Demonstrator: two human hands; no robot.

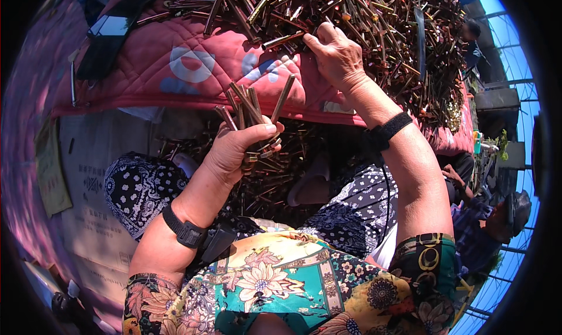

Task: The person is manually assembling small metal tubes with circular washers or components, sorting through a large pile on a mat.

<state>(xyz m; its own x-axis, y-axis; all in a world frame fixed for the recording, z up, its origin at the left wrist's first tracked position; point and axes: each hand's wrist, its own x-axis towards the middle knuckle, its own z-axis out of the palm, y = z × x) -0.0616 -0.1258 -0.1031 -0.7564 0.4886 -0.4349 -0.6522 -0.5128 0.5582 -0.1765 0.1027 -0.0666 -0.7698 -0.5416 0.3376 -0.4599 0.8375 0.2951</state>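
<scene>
Pink cloth makes the quilt (140, 86), and it is the big thing to look at here. Over the near edge of the quilt, the left hand (229, 150) has its grip closed around a bunch of bolts (248, 103). The thumb lies across them, and the fingers curl around from the other side. Their long ends stick up and spread out like a fan, and some bolt heads poke out below the hand.

Above the quilt, at the side of a huge pile of bolts (374, 36), is the right hand (339, 57). Its fingers are bent, and the fingertips are at the end of one loose bolt (282, 40). I cannot tell if this grip is pinching the bolt tight or only touching it. That bolt lies on the quilt, at the pile's near edge.

More loose bolts (275, 188) lie below the quilt's near edge, in the shade. A dark flat thing (102, 57) rests on the left part of the quilt. Brown cardboard (96, 218) is below the quilt's left part.
</scene>
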